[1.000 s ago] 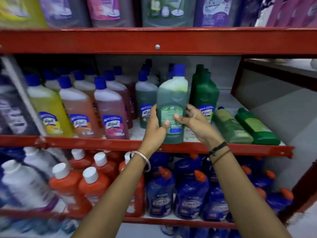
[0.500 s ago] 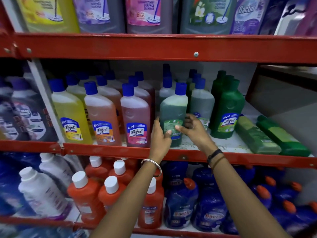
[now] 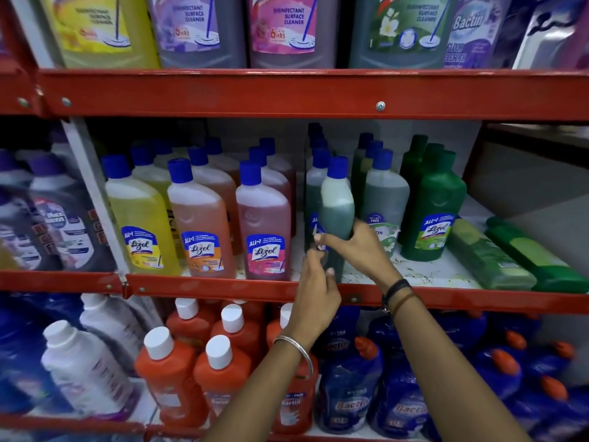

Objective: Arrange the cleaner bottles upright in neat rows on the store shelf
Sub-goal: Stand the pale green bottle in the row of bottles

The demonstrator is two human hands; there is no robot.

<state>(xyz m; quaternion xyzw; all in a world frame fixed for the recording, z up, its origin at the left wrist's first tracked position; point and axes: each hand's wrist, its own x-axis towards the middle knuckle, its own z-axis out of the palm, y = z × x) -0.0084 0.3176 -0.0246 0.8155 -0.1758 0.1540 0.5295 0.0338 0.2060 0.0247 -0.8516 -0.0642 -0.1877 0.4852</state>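
Observation:
A green cleaner bottle (image 3: 337, 205) with a blue cap stands upright on the middle shelf (image 3: 223, 288), turned edge-on to me, at the front of a row of similar bottles. My right hand (image 3: 361, 250) grips its right side at label height. Lower down, my left hand (image 3: 315, 293) holds the bottle with thumb and fingers on its front. To the left stand yellow (image 3: 140, 215), orange (image 3: 197, 218) and pink (image 3: 263, 218) bottles in upright rows. Two green bottles (image 3: 489, 260) (image 3: 538, 263) lie on their sides at the shelf's right end.
Dark green upright bottles (image 3: 438, 205) stand just right of the held one. Large cleaner cans fill the top shelf (image 3: 287, 94). Below are orange bottles (image 3: 165, 374) with white caps and blue pouches (image 3: 347, 387). A bare white wall is at the right.
The green bottle went down from mid-air onto the shelf and turned edge-on. Both hands moved in with it, and my view came closer to the shelf.

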